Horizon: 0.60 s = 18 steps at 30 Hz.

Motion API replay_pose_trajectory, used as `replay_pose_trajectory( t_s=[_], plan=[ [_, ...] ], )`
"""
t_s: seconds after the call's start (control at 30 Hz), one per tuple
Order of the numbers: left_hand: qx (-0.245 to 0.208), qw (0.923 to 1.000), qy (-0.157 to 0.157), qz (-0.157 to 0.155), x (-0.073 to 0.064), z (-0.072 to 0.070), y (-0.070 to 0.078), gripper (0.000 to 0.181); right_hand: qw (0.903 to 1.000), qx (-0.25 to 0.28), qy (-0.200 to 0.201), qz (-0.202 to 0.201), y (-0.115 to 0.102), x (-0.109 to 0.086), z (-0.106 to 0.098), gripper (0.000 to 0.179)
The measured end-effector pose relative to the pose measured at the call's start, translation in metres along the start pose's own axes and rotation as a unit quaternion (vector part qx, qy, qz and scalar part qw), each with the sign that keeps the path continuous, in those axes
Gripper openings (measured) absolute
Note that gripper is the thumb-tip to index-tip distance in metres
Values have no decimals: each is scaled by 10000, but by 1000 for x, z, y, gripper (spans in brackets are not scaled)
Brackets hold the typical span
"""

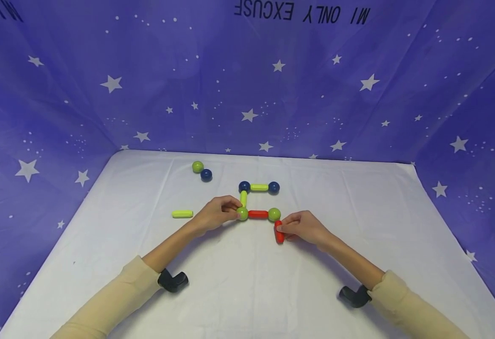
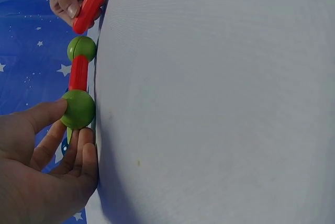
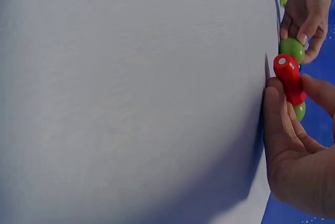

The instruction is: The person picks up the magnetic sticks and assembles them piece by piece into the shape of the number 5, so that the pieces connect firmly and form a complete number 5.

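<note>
My left hand (image 1: 216, 214) pinches a green ball (image 1: 242, 214) at the near left corner of a ball-and-rod figure. From this ball a red rod (image 1: 258, 214) runs right to a second green ball (image 1: 274, 214). A yellow-green rod (image 1: 243, 199) runs back to a dark blue ball (image 1: 245, 187), and another yellow-green rod (image 1: 259, 187) joins that to a second blue ball (image 1: 274, 187). Between thumb and fingers, my right hand (image 1: 308, 228) holds a loose red rod (image 3: 289, 80), its far end close by the second green ball. A pale round spot shows on the rod's near end.
A loose yellow-green rod (image 1: 182, 214) lies left of my left hand. Farther back, a green ball (image 1: 198, 166) and a blue ball (image 1: 206, 175) sit side by side on the white cloth (image 1: 239, 287). A purple star-printed curtain (image 1: 213, 84) stands behind the table.
</note>
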<state>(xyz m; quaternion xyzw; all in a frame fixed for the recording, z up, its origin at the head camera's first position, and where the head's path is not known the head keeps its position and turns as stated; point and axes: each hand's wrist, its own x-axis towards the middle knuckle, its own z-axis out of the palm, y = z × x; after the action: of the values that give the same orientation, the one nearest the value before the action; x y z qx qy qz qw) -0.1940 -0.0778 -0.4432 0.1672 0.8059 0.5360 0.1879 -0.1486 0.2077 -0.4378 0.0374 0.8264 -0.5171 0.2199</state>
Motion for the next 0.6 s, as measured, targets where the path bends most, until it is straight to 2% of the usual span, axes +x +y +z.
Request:
replay_pose_trajectory(
  t_s=[0.37, 0.47, 0.6],
  plan=[
    [-58, 10000, 49, -40, -1, 0, 0, 25, 10000, 49, 2, -5, -5, 2, 8, 20],
    [-44, 10000, 64, -54, 0, 0, 0, 25, 10000, -70, -5, -26, -4, 4, 8, 18],
    [-12, 10000, 62, -51, 0, 1, -1, 25, 9983, -527, 224, -73, -4, 8, 6, 19]
  ],
)
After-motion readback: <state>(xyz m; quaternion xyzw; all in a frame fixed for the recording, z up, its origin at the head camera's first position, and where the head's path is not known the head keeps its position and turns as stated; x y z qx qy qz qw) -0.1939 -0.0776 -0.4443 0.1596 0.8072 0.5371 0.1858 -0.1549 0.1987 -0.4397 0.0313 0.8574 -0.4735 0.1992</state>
